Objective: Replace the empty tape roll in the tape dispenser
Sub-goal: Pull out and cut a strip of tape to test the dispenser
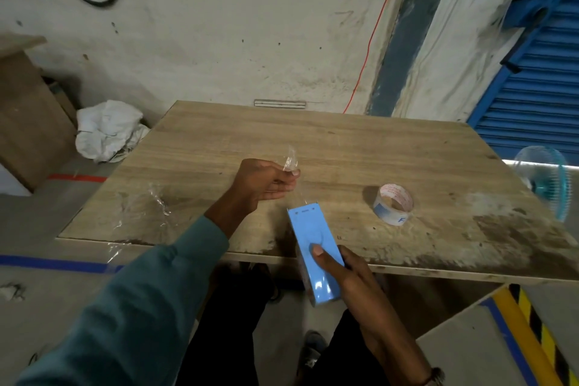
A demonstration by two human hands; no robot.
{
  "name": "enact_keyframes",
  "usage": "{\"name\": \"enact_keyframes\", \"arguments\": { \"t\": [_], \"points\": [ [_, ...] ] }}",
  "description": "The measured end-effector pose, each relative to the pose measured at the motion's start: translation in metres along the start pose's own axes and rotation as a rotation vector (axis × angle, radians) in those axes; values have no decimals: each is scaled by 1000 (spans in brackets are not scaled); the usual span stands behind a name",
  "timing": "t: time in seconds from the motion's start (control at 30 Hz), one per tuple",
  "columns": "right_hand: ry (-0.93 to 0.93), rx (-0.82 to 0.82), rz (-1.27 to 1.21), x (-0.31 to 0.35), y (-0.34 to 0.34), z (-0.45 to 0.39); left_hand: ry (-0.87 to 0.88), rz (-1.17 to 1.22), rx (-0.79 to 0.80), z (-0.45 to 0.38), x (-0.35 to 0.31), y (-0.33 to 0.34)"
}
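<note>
While the left hand sits near the middle of the frame, its fingertips are pinched on a scrap of clear tape that sticks up crinkled above them, and a thin clear strip seems to run down from there toward the dispenser, though it's hard for me to be sure from my feed. Lower and a bit right of centre, the right hand is wrapped around the blue tape dispenser, thumb pressed flat on its top face, other fingers curled around the right side. The dispenser hangs half over the near edge of the wooden table, front end pointing up-frame toward the left hand.

Right of centre, the new tape roll lies flat on the table, clear tape with red print on the core, well apart from both hands. Toward the lower left of the tabletop there's a wrinkled clear plastic wrapper, part of it trailing over the edge.

Further out: a teal sleeve on the left arm, a crumpled white sack on the floor at the left, and a blue shutter at the upper right.
</note>
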State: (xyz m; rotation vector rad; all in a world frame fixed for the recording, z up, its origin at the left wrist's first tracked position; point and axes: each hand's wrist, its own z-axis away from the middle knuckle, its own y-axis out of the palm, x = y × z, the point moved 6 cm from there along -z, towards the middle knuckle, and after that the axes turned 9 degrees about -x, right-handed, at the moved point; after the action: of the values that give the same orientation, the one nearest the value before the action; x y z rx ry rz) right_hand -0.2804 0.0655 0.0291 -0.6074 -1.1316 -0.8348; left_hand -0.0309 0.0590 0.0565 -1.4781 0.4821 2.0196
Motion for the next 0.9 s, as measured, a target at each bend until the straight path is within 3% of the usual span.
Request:
{"name": "enact_keyframes", "arguments": {
  "t": [0.4,0.57,0.73,0.9],
  "points": [
    [144,-23,17,-21,-19,8,-24,61,-146,-45,24,19],
    [177,-34,13,-35,-21,15,168,-143,-161,-50,38,24],
    [253,-27,44,-58,-17,35,402,-617,-227,-52,41,27],
    [358,-48,23,-72,-22,34,487,-568,-208,-59,51,27]
  ]
}}
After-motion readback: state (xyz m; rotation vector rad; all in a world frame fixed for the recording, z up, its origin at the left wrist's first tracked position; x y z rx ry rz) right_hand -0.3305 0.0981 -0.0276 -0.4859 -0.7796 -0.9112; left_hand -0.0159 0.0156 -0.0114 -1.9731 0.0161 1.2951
